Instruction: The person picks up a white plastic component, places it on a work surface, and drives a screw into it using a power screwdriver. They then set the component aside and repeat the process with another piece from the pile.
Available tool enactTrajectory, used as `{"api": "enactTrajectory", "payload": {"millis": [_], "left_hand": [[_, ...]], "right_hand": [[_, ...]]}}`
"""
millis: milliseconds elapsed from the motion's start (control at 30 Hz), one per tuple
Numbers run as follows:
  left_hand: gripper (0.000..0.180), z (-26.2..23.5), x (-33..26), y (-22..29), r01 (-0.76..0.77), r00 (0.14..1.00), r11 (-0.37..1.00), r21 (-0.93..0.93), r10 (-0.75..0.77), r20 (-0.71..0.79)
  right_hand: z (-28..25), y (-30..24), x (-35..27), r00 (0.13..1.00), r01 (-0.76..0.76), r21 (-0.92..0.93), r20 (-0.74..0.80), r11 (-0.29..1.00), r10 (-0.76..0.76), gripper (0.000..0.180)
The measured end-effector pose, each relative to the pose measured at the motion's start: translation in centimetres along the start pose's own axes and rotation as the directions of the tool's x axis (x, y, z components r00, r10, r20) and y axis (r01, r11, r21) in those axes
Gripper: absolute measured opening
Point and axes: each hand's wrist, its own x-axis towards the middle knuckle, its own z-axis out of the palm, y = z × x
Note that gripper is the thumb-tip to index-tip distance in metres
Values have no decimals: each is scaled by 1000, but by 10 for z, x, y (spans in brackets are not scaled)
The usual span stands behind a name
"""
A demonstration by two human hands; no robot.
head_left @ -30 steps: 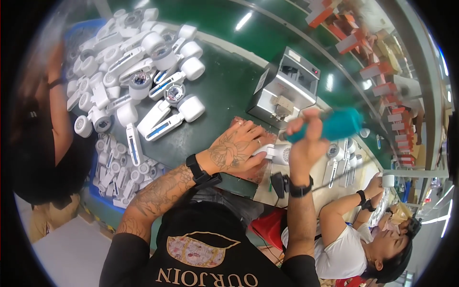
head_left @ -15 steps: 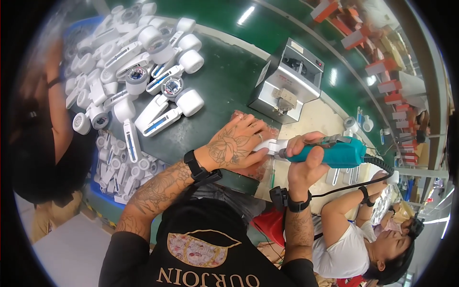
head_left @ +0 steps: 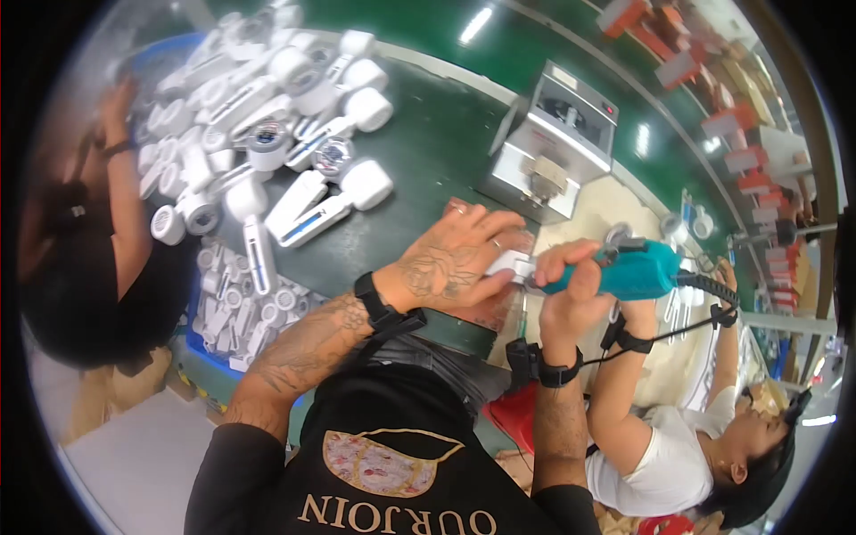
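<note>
Green bench (head_left: 428, 152) edge | L hand (head_left: 455, 263) flat on white part (head_left: 508, 264) | R hand (head_left: 571, 285) grips teal driver (head_left: 637, 267)

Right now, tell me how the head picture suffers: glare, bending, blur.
Head view: ceiling lamps glare as bright streaks on the green table; its edge bends hard toward the rim; the heap of white parts looks soft and washed out at upper left; the left hand and the teal power screwdriver in the right hand stay fairly sharp.
</note>
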Motion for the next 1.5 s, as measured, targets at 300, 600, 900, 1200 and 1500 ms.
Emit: {"api": "enactTrajectory", "payload": {"millis": [300,600,900,1200,1500], "left_hand": [[40,20,-19,6,-325,942,938,120,332,-50],[45,-102,-84,-23,288,608,603,-744,-715,-345],[30,-268,-110,-199,-197,235,658,-727,-688,-686],[57,-180,-21,-99,110,505,720,-685,-634,-585],[40,54,97,69,-29,976,968,-250,82,202]], "right_hand": [[-23,-29,-33,988,-60,290,-121,955,98,46],[-9,-77,-96,962,152,46,-238,987,-138,49],[-1,-61,-95,998,33,28,-51,999,-32,61],[-20,-53,-100,986,-35,2,-165,999,34,60],[-34,-74,-114,988,-74,169,-123,983,95,59]]}}
